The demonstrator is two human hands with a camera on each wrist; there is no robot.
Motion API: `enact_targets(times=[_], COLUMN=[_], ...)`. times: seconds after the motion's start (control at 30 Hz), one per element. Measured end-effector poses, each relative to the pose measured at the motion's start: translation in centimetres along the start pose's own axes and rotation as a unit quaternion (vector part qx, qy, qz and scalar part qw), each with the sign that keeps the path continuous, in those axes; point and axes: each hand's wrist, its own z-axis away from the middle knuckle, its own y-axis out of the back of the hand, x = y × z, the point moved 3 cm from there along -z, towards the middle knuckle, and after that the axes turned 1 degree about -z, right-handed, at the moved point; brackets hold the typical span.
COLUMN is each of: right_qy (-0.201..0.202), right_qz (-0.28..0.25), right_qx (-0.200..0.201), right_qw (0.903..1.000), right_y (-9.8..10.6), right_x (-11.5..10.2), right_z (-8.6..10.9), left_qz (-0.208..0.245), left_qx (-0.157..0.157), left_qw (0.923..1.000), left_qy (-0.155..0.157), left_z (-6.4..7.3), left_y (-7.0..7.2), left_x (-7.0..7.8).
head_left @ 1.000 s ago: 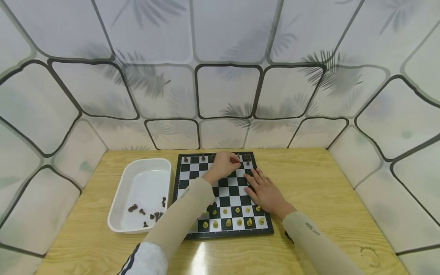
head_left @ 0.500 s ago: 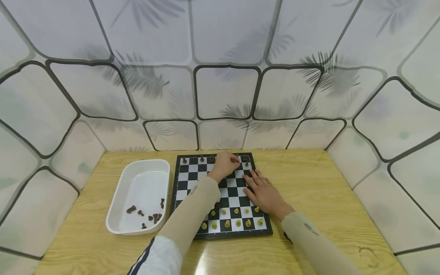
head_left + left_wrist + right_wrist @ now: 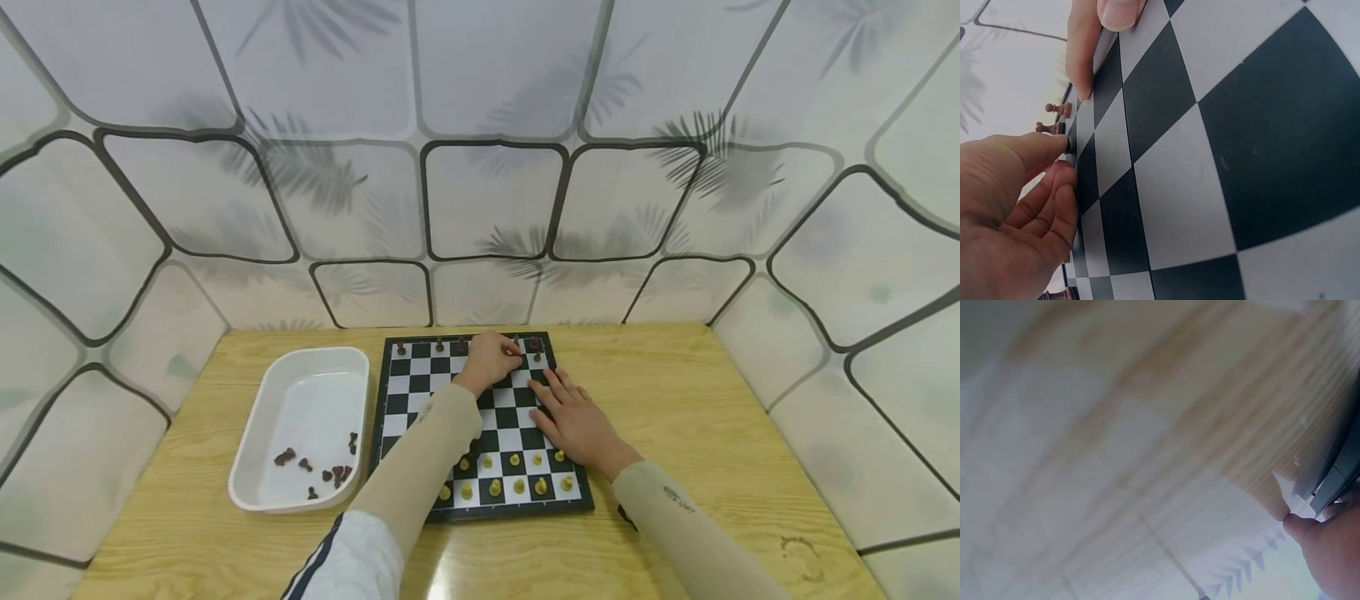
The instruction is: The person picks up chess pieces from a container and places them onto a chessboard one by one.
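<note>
On the black-and-white chessboard (image 3: 506,418), my left hand (image 3: 491,362) reaches over the far rows. Its thumb and finger pinch a small dark chess piece (image 3: 1068,146) at a square, mostly covered by the fingertips. Beyond it in the left wrist view stand a brown pawn (image 3: 1059,110) and a brown rook (image 3: 1050,128). My right hand (image 3: 585,425) lies spread over the board's right edge with straight fingers. Several brown pieces, among them one at the far left corner (image 3: 401,349), stand along the far row. Yellow pieces (image 3: 495,487) fill the near two rows, partly hidden by my left forearm.
Left of the board stands a white tray (image 3: 243,467) with several brown chess pieces (image 3: 341,472) lying in its near part. All of it rests on a wooden table (image 3: 675,392). A patterned wall (image 3: 491,287) rises behind the table's far edge.
My left forearm has swung slightly to the right, while the left fingers stay at nearly the same far squares. My right hand keeps its place on the board's edge.
</note>
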Motion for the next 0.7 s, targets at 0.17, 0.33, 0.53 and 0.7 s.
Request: enact_targets(times=[0.17,0.33,0.53,0.7], right_qy=[0.001,-0.001,-0.003,-0.004], right_qz=[0.001,-0.001,0.003,0.001], right_qx=[0.003,-0.002,-0.003,-0.009], right_qw=[1.0,1.0,1.0,1.0], right_y=[-0.01,0.08,0.1,-0.07], right_x=[-0.03,-0.05,-0.05,0.06], right_z=[0.0,0.02,0.04,-0.06], left_qz=[-0.005,-0.014,-0.018,-0.023], left_qx=[-0.004,-0.003,-0.003,-0.007], left_qw=[1.0,0.9999,0.9998,0.9997], left_qy=[0.006,0.003,0.002,-0.002], left_z=[0.13,0.16,0.08,0.01], left_y=[0.04,-0.01,-0.11,-0.06], left_x=[0.17,0.25,0.19,0.1])
